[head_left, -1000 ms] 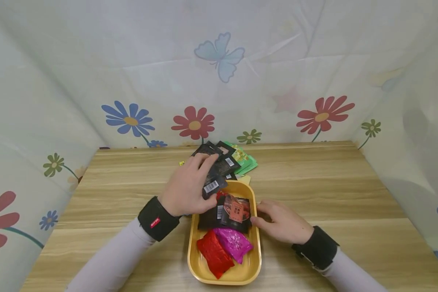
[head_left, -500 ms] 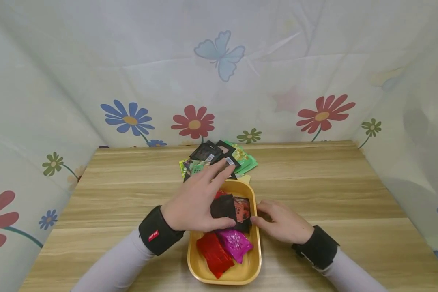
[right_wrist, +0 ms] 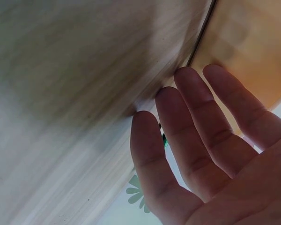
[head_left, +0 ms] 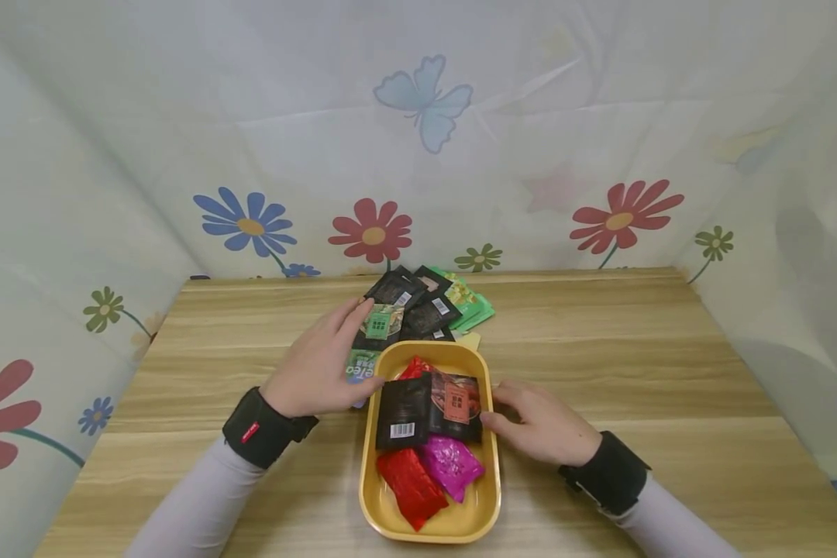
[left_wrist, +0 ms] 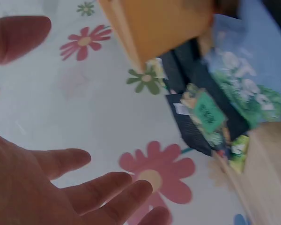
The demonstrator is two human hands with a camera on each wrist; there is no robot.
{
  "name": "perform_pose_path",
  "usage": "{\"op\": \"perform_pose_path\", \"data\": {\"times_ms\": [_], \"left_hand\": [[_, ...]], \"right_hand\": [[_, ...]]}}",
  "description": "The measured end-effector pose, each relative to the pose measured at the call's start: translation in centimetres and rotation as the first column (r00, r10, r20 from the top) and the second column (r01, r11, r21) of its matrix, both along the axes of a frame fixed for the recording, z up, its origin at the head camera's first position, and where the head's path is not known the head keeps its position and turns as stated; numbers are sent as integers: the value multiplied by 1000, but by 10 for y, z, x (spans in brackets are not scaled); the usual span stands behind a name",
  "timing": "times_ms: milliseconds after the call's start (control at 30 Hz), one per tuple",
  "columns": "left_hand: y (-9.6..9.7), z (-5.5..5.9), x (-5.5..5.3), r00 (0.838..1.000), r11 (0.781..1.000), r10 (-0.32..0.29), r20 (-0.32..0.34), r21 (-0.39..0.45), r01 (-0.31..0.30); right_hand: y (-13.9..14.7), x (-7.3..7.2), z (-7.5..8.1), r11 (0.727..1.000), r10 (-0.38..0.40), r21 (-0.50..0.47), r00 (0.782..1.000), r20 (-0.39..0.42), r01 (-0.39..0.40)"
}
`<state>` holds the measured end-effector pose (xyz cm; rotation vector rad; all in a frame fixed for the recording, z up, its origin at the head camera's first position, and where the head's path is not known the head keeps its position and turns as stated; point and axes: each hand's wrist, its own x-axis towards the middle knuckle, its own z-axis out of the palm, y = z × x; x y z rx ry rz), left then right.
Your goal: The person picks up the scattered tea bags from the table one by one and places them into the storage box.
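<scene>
Yellow rounded tray, square black packets

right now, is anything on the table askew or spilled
Nothing looks spilled. The pile of flat black and green packets beyond the yellow rounded-rectangular plastic tray looks askew: they overlap at differing angles.

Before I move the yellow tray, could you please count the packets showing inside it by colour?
Black packets: 2
Red packets: 2
Pink packet: 1
Total showing in the yellow tray: 5; the packets overlap, so I cannot tell whether more lie hidden underneath.
</scene>
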<state>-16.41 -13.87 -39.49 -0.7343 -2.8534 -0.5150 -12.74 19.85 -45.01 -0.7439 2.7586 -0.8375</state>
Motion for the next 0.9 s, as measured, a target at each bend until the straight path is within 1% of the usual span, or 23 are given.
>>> {"op": "perform_pose_path", "data": {"times_ms": [233,367,467,567,700,767,900], "left_hand": [[-14,-25,-6,996,994,87,26,-61,-85],[-16,-39,-9,990,987,135,50,-93,-130],[-14,-49,-12,985,981,165,46,-106,-159],[-11,-59,-13,981,973,194,23,-131,-189],[-6,-66,-14,972,958,235,1,-170,-232],[-4,-66,-14,967,951,254,2,-184,-249],[-2,-66,-15,964,945,264,7,-201,-257]], "right_hand": [[0,0,1,1000,6,4,1000,-10,-6],[0,1,1,1000,8,8,1000,-7,-8],[-1,1,1,1000,9,10,1000,-8,-8],[0,1,1,1000,11,8,1000,-15,-11],[0,1,2,1000,15,6,1000,-22,-15],[0,1,2,1000,16,7,1000,-19,-16],[0,1,3,1000,13,7,1000,-18,-13]]}}
